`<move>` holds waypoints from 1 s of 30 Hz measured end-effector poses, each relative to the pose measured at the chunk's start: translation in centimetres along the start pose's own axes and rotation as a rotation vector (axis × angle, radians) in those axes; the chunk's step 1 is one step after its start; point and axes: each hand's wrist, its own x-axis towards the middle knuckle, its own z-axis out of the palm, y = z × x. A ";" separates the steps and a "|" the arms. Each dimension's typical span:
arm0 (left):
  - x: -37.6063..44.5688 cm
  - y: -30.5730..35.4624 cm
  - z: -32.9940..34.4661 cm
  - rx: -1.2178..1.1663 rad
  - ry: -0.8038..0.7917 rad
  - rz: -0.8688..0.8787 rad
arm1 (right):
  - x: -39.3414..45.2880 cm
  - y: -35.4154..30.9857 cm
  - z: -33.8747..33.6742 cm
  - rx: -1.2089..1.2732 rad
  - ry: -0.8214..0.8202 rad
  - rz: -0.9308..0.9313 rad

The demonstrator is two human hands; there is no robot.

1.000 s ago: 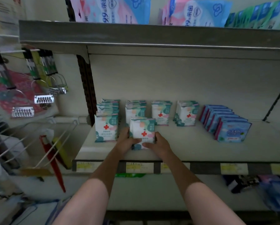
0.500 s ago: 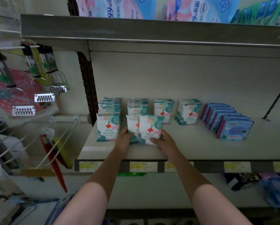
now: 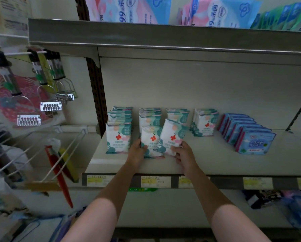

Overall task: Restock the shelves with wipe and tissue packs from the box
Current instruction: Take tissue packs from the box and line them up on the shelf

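Both hands on the middle shelf [image 3: 207, 161], centre of frame. Left hand [image 3: 137, 154] holds the lower left edge of an upright wipe pack [image 3: 150, 140], fingers curled round it. Right hand [image 3: 183, 154] pinches the lower edge of a second wipe pack [image 3: 172, 135], tilted right and overlapping the first. Both packs white and teal with a red cross; the Chinese text below it is too small to read. Matching packs stand in rows: left row [image 3: 118, 137] just beside the held pair, more rows [image 3: 205, 122] behind and right. Blue packs [image 3: 254, 140] right of centre, label blurred. Upper shelf, top of frame: pink-blue bags [image 3: 128, 9] printed "99". Yellow price tags [image 3: 155, 181] on the shelf edge, unreadable.
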 end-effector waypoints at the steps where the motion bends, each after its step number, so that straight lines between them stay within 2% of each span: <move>1: 0.0 0.0 0.0 0.014 0.003 0.001 | 0.0 0.0 0.1 -0.014 0.001 -0.003; 6: 0.0 0.1 0.0 0.025 0.010 -0.013 | -0.1 0.1 0.1 -0.047 -0.003 -0.023; 11: -0.4 0.3 0.2 -0.068 -0.016 -0.047 | -0.5 0.4 1.0 -0.407 -0.095 -0.082; 14: -0.8 0.7 0.2 -0.178 -0.091 -0.064 | -0.6 0.3 1.3 -0.446 -0.143 -0.068; 18: -1.1 1.2 0.5 0.000 -0.225 0.076 | -0.5 0.0 1.5 -0.433 -0.182 -0.017; 24: 0.3 1.5 0.1 0.367 -0.195 0.177 | 0.2 -0.8 2.8 -0.542 -0.119 -0.149; 27: 3.4 0.5 -0.4 0.378 -0.125 0.133 | 1.1 -1.3 4.5 -0.487 -0.081 -0.200; 30: 3.5 1.9 -0.8 0.366 -0.081 0.044 | 1.7 -1.3 5.5 -0.466 -0.076 -0.134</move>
